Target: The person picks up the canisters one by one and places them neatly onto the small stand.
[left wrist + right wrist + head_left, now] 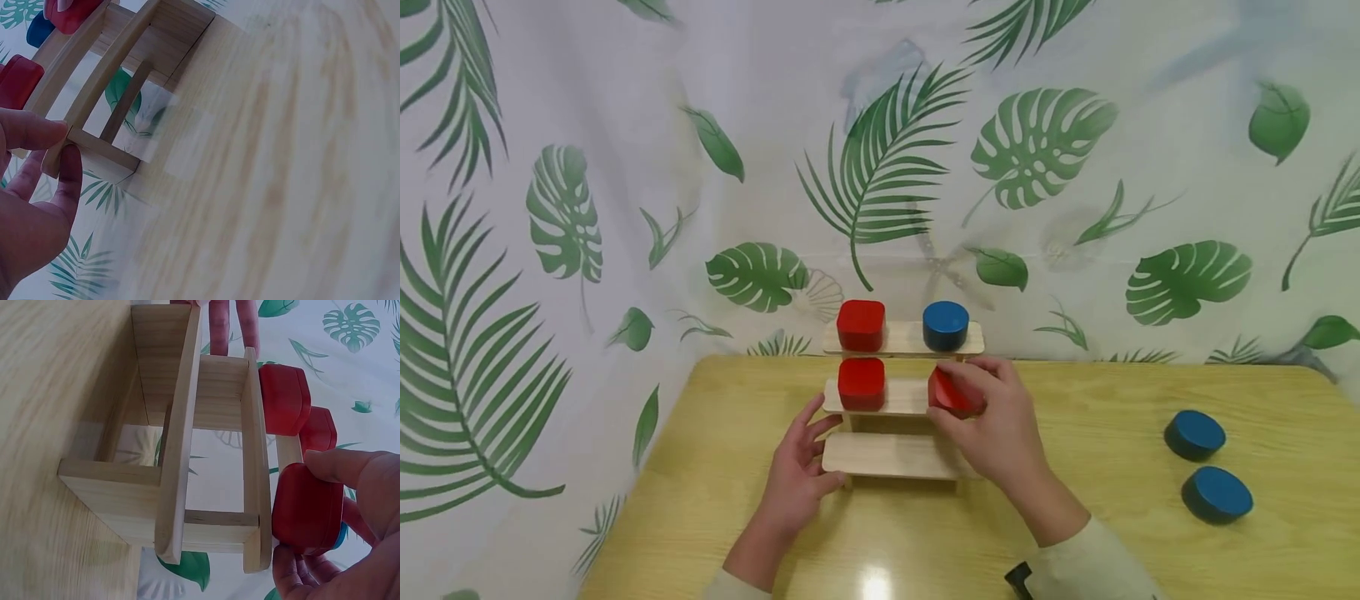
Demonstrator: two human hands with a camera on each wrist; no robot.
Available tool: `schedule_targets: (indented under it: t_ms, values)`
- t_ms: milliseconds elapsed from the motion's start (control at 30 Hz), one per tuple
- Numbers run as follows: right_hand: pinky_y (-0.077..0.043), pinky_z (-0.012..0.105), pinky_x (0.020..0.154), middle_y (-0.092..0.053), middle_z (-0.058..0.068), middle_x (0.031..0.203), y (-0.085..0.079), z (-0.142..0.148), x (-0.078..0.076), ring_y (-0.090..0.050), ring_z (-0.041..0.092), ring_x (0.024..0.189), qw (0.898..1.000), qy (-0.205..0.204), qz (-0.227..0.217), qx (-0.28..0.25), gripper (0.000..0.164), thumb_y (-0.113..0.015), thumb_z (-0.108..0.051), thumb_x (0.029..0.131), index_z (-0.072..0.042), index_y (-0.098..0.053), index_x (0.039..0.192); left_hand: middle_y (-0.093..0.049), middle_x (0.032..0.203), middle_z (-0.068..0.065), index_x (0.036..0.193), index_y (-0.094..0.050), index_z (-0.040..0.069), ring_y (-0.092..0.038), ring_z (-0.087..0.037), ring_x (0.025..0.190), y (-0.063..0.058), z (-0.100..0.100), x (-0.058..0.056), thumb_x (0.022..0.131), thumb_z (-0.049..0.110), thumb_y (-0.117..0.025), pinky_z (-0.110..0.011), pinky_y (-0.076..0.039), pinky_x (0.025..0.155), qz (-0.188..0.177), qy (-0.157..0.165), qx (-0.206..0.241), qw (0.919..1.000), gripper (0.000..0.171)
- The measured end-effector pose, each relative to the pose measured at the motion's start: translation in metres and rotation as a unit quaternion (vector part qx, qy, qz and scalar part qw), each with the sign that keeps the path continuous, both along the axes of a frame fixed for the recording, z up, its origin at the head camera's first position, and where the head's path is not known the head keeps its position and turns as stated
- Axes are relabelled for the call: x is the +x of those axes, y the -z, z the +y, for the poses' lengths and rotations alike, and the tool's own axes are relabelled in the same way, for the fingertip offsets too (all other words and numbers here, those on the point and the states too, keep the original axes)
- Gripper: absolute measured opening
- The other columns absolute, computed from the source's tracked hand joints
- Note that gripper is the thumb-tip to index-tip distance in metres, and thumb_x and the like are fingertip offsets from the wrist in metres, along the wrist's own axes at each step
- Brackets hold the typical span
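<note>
A small three-step wooden shelf (887,454) stands on the table. My left hand (797,475) pinches the left end of its lowest board, thumb on top and a finger beneath, as the left wrist view shows. My right hand (1003,425) holds a red rounded-square box (306,509) between thumb and fingers at the right end of the middle board. Another red box (861,384) sits at that board's left end. On the top board are a third red box (861,326) at left and a blue round box (946,326) at right. The lowest board bears nothing.
Two blue round boxes (1195,435) (1217,495) lie on the wood-grain table (1105,467) to the right. Behind the table hangs a white cloth (910,42) printed with green leaves, close to the shelf's back.
</note>
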State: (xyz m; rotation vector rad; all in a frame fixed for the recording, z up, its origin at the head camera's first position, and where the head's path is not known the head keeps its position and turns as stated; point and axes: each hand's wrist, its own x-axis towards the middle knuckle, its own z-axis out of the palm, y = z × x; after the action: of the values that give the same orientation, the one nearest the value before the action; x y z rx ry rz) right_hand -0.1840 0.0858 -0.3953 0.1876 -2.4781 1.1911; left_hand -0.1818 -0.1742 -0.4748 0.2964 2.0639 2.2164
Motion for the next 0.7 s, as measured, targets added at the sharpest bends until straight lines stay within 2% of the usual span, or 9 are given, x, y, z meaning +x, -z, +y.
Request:
schedule_targets:
  t_ms: [133, 267, 433, 700]
  values:
    - [-0.056, 0.051, 0.079, -0.052, 0.011, 0.126, -0.002, -0.001, -0.006, -0.048, 0.032, 0.118, 1.0, 0.005, -0.009, 0.004, 0.051, -0.087, -0.014, 0.076, -0.016, -0.071, 0.124, -0.049, 0.145, -0.012, 0.156, -0.033, 0.027, -0.051, -0.037, 0.115, 0.001, 0.0, -0.007, 0.075, -0.027, -0.061, -0.029, -0.052, 0.073, 0.006, 0.003, -0.003, 1.0, 0.101]
    - [-0.055, 0.05, 0.081, -0.051, 0.011, 0.127, -0.003, -0.005, -0.011, -0.046, 0.032, 0.12, 1.0, 0.001, -0.018, 0.006, 0.05, -0.086, -0.016, 0.077, -0.017, -0.07, 0.125, -0.049, 0.145, -0.01, 0.155, -0.033, 0.028, -0.051, -0.037, 0.114, -0.001, -0.003, -0.01, 0.074, -0.028, -0.06, -0.028, -0.051, 0.07, 0.005, -0.003, -0.006, 1.0, 0.103]
    - [-0.055, 0.049, 0.082, -0.051, 0.011, 0.126, -0.002, -0.01, -0.008, -0.046, 0.031, 0.119, 1.0, 0.004, -0.024, 0.001, 0.051, -0.087, -0.015, 0.077, -0.017, -0.071, 0.125, -0.047, 0.146, -0.015, 0.156, -0.032, 0.025, -0.05, -0.039, 0.117, -0.005, -0.006, -0.007, 0.073, -0.029, -0.06, -0.032, -0.053, 0.076, -0.003, 0.002, -0.002, 1.0, 0.103]
    - [-0.055, 0.049, 0.084, -0.05, 0.012, 0.126, -0.001, -0.013, -0.004, -0.045, 0.03, 0.119, 0.999, 0.012, -0.027, 0.012, 0.049, -0.086, -0.014, 0.077, -0.015, -0.071, 0.125, -0.048, 0.145, -0.015, 0.155, -0.034, 0.025, -0.051, -0.04, 0.116, -0.002, -0.003, -0.001, 0.073, -0.029, -0.062, -0.033, -0.053, 0.079, -0.011, -0.002, 0.016, 0.9998, 0.103]
